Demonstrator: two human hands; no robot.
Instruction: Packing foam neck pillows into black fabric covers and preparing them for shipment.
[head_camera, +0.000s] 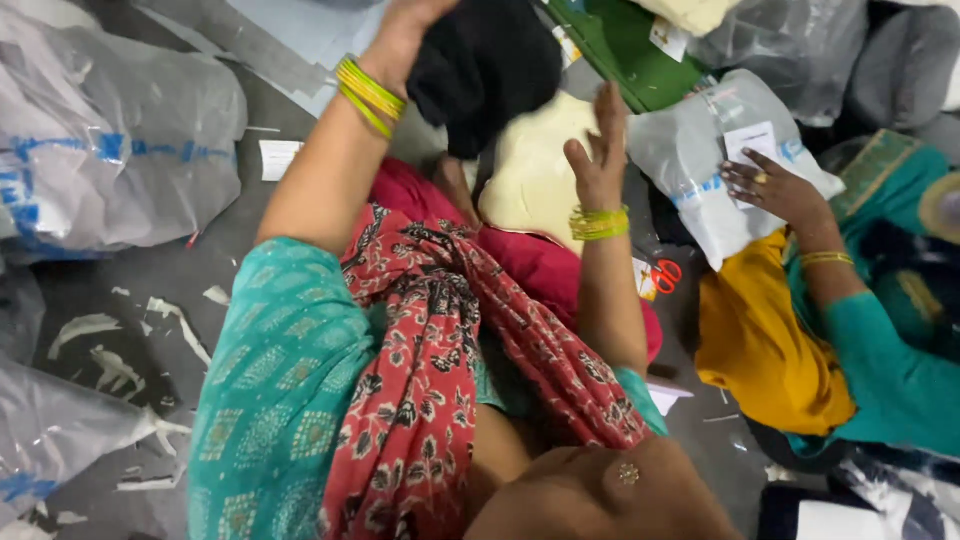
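Our left hand (405, 35) grips a black garment (485, 70) raised at the top of the view, fingers closed into the cloth. Our right hand (598, 150) is open, fingers spread, just beside the garment's lower edge and above a cream cloth piece (530, 180). Yellow-green bangles (370, 95) ring both our wrists. Red fabric (540, 265) lies below the cream piece. To the right, another person's hand (775, 190) rests on a clear plastic packet (700, 170); red-handled scissors (660, 277) lie on the grey floor (180, 270) nearby.
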